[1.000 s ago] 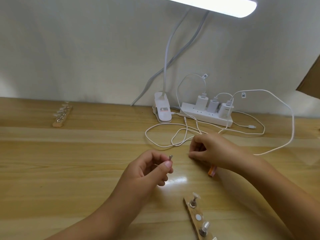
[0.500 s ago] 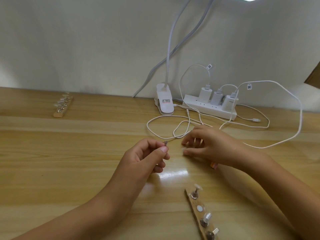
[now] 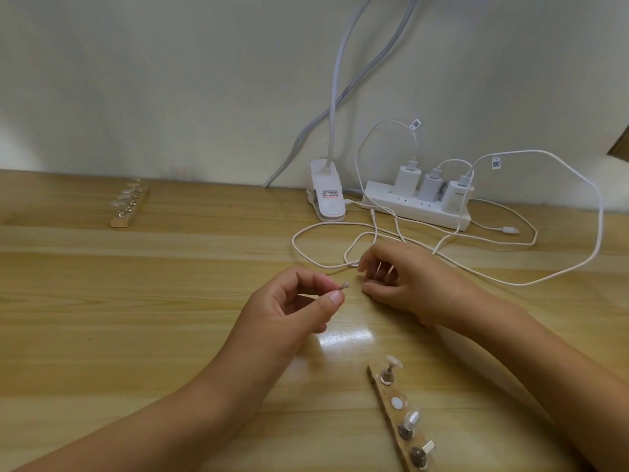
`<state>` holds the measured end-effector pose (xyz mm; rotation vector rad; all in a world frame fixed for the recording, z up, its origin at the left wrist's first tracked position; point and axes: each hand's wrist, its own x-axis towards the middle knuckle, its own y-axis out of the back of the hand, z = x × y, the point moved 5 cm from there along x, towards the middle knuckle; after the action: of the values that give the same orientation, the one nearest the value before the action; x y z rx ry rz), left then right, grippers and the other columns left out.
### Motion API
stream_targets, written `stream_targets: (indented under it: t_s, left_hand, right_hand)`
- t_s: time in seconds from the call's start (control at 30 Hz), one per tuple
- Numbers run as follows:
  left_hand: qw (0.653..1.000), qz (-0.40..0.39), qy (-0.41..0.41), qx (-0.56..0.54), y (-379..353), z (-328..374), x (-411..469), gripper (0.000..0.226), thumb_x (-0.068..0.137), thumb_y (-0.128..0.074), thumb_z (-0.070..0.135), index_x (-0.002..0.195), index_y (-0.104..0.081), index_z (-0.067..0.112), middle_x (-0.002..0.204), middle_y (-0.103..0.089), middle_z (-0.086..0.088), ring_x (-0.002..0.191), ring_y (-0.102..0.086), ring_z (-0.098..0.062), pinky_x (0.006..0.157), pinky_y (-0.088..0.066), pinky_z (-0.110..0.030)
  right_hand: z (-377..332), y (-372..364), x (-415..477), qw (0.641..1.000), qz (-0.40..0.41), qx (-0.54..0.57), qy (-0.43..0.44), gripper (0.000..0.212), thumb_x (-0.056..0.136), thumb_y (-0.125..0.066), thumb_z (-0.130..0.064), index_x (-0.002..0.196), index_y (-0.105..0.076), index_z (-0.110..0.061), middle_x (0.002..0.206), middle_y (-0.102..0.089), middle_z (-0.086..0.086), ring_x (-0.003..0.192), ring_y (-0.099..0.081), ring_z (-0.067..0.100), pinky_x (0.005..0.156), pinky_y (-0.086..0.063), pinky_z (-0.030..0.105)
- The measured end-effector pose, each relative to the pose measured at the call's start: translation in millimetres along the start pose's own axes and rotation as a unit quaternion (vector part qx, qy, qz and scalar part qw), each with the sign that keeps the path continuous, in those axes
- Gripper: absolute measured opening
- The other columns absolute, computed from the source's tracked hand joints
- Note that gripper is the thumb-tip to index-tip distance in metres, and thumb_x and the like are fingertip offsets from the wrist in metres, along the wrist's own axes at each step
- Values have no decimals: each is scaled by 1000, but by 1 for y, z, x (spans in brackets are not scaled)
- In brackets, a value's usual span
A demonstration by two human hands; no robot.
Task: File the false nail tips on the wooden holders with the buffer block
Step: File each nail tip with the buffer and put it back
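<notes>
Nail-tip peg juts from left hand's grip.

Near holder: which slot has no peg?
The second slot from the far end: a bare white disc, while the three other visible slots hold pegs.

My wooden table was pale and shiny. Behind it stood a white wall. A white lamp clip sat at the back of the table, and its bendy neck went up out of sight. Just beside the clip lay a white power strip with three chargers plugged in. Long white cords looped over the table, and one loose plug end lay near the strip.
</notes>
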<state>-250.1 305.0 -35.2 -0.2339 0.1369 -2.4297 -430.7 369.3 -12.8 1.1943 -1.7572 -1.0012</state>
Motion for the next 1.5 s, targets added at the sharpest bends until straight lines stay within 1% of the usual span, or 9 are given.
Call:
stream_targets:
  t_s: [0.2,0.53,0.67,0.8,0.93,1.07,1.17,1.3,1.5]
  left_hand:
    - [1000,6,4,2,0,-1,0,9,70,-72,30,78,-72,33,82,-70,12,68,-59,3,64,-48,-11]
    - [1000,-4,7,30,1,-1,0,14,72,-74,32,86,-74,33,94,-73,-3,70,-58,1,69,-49,-12]
    - [1000,-4,9,26,0,-1,0,13,72,-74,31,84,-74,33,89,-74,4,69,-59,3,68,-48,-10]
    - [1000,-8,6,19,-1,1,-1,13,69,-77,34,82,-74,32,86,-73,11,68,-58,4,66,-47,-9]
    - [1000,-8,4,13,-1,1,-1,14,67,-72,34,80,-74,33,85,-73,11,67,-58,4,66,-47,-9]
    - [1000,-6,10,14,-1,1,-1,13,67,-72,33,80,-74,33,85,-73,13,67,-58,5,66,-47,-9]
    - [1000,-6,10,9,-1,1,-1,14,67,-72,32,80,-75,32,84,-73,12,68,-59,4,67,-47,-9]
    - [1000,-9,2,-3,-2,2,0,10,70,-73,27,79,-75,28,81,-70,7,72,-61,0,67,-49,-12]
    - [999,-16,3,-32,-2,4,-1,11,72,-71,27,82,-75,26,82,-73,-2,75,-66,-5,69,-52,-15]
  right_hand:
    - [14,4,0,999,-16,-23,-45,24,82,-76,-40,99,-61,-31,101,-40,-22,89,-49,-2,78,-43,16]
    - [13,1,1,998,-1,0,-58,11,87,-72,-27,87,-62,-30,99,-46,-17,84,-53,-3,70,-39,6]
    - [11,2,0,997,-12,25,-73,11,86,-73,-27,86,-62,-29,100,-47,-17,88,-53,2,70,-53,21]
    - [11,3,1,996,-19,40,-75,14,86,-73,-24,91,-62,-31,102,-50,-14,92,-53,6,80,-51,25]
    - [12,3,3,997,-23,39,-70,16,85,-74,-23,88,-62,-34,101,-50,-12,88,-53,3,75,-44,10]
    - [12,2,1,993,-29,64,-95,12,86,-74,-24,88,-65,-31,103,-52,-10,93,-57,8,79,-57,34]
    - [0,10,-5,977,-6,191,-96,13,80,-78,-31,91,-70,-31,101,-65,-4,94,-66,10,81,-59,51]
    - [-41,27,-13,942,-44,333,14,31,75,-74,-30,102,-70,-14,101,-74,1,100,-72,22,89,-58,31]
    - [-62,31,-22,949,-69,305,43,20,82,-72,-13,101,-67,-9,97,-74,-2,92,-73,14,83,-58,25]
